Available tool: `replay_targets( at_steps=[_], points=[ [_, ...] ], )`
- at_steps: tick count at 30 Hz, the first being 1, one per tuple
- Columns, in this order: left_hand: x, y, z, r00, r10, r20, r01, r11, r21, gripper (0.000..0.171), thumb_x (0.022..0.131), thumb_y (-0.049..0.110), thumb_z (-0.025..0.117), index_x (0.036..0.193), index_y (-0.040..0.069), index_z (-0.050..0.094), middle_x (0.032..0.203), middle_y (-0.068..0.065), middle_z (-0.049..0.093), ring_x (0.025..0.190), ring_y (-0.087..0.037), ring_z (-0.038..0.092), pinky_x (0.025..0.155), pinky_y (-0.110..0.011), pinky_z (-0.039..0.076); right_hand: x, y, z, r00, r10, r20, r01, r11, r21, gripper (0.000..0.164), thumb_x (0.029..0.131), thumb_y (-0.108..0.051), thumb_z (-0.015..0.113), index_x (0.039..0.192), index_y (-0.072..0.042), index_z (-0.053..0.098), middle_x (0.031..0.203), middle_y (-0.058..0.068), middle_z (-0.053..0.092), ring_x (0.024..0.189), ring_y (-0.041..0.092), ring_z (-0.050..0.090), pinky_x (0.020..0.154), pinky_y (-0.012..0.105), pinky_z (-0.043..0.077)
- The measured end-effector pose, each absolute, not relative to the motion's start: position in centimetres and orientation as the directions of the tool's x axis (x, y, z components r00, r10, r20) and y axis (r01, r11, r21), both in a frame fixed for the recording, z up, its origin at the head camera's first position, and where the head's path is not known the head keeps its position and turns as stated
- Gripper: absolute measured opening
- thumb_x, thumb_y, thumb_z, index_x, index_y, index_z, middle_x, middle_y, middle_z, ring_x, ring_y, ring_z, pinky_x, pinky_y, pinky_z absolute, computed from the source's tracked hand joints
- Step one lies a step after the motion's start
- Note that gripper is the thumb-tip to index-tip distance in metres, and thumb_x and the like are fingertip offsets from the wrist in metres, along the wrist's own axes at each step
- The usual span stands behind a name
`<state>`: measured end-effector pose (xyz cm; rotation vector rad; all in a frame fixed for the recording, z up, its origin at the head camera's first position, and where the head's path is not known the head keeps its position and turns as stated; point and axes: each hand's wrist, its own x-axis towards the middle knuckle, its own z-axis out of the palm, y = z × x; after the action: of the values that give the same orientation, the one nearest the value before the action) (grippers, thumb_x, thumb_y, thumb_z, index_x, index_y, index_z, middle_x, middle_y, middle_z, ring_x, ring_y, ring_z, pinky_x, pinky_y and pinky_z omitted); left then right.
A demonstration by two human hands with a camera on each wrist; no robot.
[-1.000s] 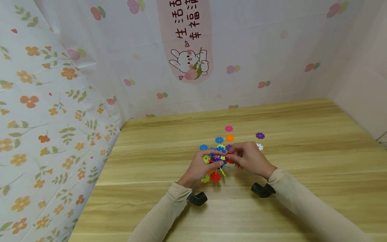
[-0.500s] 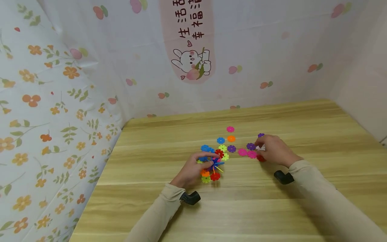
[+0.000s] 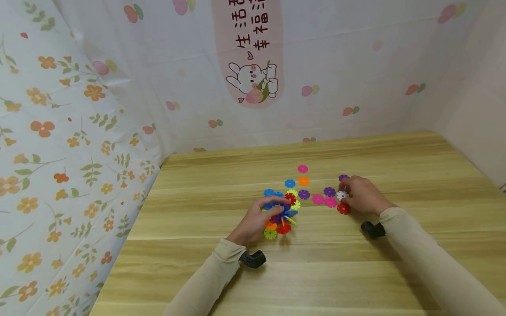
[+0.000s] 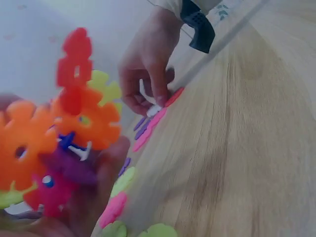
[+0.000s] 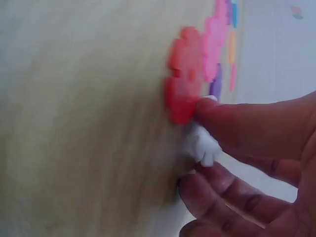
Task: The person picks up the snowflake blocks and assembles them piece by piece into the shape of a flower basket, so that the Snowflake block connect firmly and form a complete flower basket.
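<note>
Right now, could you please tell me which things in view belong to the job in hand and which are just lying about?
Belong to the job:
Cluster of joined discs, in the left hand
White disc, pinched by the right hand
Probably the loose orange disc and loose red disc

Just there:
Patterned cloth, hanging behind the table
Black device at the left sleeve
</note>
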<state>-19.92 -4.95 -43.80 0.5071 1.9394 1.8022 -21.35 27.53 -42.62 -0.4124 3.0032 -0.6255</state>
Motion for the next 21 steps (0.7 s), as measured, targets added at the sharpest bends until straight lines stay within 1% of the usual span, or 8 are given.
replay_targets(
  at_steps=[3, 5, 8, 12, 14, 17, 19, 21],
  points=[
    [-19.9, -4.6, -43.7, -0.848, 0.522, -0.090, -0.074, 0.051, 0.996, 0.027, 0.098, 0.014, 0.064, 0.123, 0.004, 0.068, 0.133, -0.009, 0.056, 0.110, -0.014, 0.062, 0.093, -0.023, 0.055, -21.4, 27.5, -42.5, -0.967, -0.254, 0.005, -0.229, 0.861, -0.454, 0.015, 0.083, -0.001, 0.074, 0.093, -0.002, 0.062, 0.083, 0.009, 0.063, 0.074, 0.020, 0.054, 0.068, 0.034, 0.048],
    [-19.9, -4.4, -43.8, -0.850, 0.518, -0.096, -0.089, 0.037, 0.995, 0.027, 0.097, 0.013, 0.066, 0.121, 0.002, 0.068, 0.130, -0.008, 0.056, 0.105, -0.013, 0.064, 0.090, -0.022, 0.056, -21.2, 27.4, -42.3, -0.971, -0.240, 0.006, -0.213, 0.850, -0.483, 0.013, 0.086, -0.002, 0.071, 0.092, -0.003, 0.060, 0.082, 0.007, 0.062, 0.074, 0.019, 0.052, 0.067, 0.031, 0.045],
    [-19.9, -4.2, -44.1, -0.849, 0.520, -0.097, -0.104, 0.016, 0.994, 0.028, 0.096, 0.011, 0.067, 0.121, 0.000, 0.067, 0.127, -0.007, 0.057, 0.102, -0.012, 0.065, 0.090, -0.022, 0.057, -20.6, 26.8, -41.8, -0.973, -0.231, 0.024, -0.205, 0.804, -0.558, 0.009, 0.090, -0.002, 0.068, 0.093, -0.004, 0.060, 0.085, 0.008, 0.067, 0.077, 0.020, 0.058, 0.069, 0.032, 0.050],
    [-19.9, -4.1, -44.1, -0.850, 0.517, -0.098, -0.112, 0.004, 0.994, 0.028, 0.096, 0.010, 0.066, 0.122, -0.002, 0.066, 0.128, -0.008, 0.057, 0.101, -0.012, 0.067, 0.092, -0.024, 0.057, -19.6, 25.2, -41.0, -0.967, -0.241, 0.083, -0.233, 0.708, -0.667, 0.010, 0.090, -0.004, 0.071, 0.099, -0.004, 0.067, 0.093, 0.012, 0.073, 0.083, 0.021, 0.069, 0.074, 0.036, 0.060],
    [-20.0, -4.1, -44.0, -0.854, 0.510, -0.106, -0.116, 0.011, 0.993, 0.028, 0.097, 0.011, 0.066, 0.122, -0.001, 0.066, 0.129, -0.009, 0.057, 0.101, -0.013, 0.067, 0.092, -0.025, 0.057, -19.2, 24.3, -40.8, -0.962, -0.252, 0.102, -0.247, 0.653, -0.716, 0.013, 0.089, -0.005, 0.073, 0.102, -0.004, 0.072, 0.091, 0.012, 0.073, 0.079, 0.022, 0.071, 0.071, 0.034, 0.061],
    [-20.1, -3.9, -43.9, -0.862, 0.496, -0.109, -0.114, 0.021, 0.993, 0.027, 0.096, 0.012, 0.067, 0.121, 0.002, 0.068, 0.131, -0.008, 0.055, 0.102, -0.013, 0.065, 0.091, -0.024, 0.057, -18.7, 23.0, -40.8, -0.957, -0.277, 0.085, -0.231, 0.552, -0.801, 0.017, 0.090, -0.007, 0.073, 0.106, -0.003, 0.074, 0.081, 0.011, 0.074, 0.067, 0.022, 0.071, 0.061, 0.031, 0.060],
    [-20.1, -3.8, -43.8, -0.866, 0.488, -0.107, -0.109, 0.025, 0.994, 0.027, 0.096, 0.012, 0.067, 0.121, 0.003, 0.068, 0.131, -0.007, 0.055, 0.102, -0.012, 0.064, 0.090, -0.023, 0.057, -18.5, 22.1, -41.0, -0.953, -0.294, 0.068, -0.207, 0.474, -0.856, 0.020, 0.091, -0.008, 0.072, 0.110, 0.000, 0.073, 0.078, 0.014, 0.074, 0.063, 0.024, 0.072, 0.058, 0.034, 0.060],
    [-20.1, -3.7, -43.7, -0.870, 0.483, -0.099, -0.101, 0.021, 0.995, 0.026, 0.096, 0.012, 0.067, 0.121, 0.004, 0.068, 0.130, -0.007, 0.055, 0.100, -0.012, 0.065, 0.087, -0.022, 0.057, -18.2, 21.4, -41.2, -0.952, -0.300, 0.061, -0.187, 0.413, -0.891, 0.023, 0.092, -0.009, 0.072, 0.112, 0.003, 0.071, 0.079, 0.018, 0.075, 0.063, 0.025, 0.073, 0.058, 0.036, 0.061]
  ],
)
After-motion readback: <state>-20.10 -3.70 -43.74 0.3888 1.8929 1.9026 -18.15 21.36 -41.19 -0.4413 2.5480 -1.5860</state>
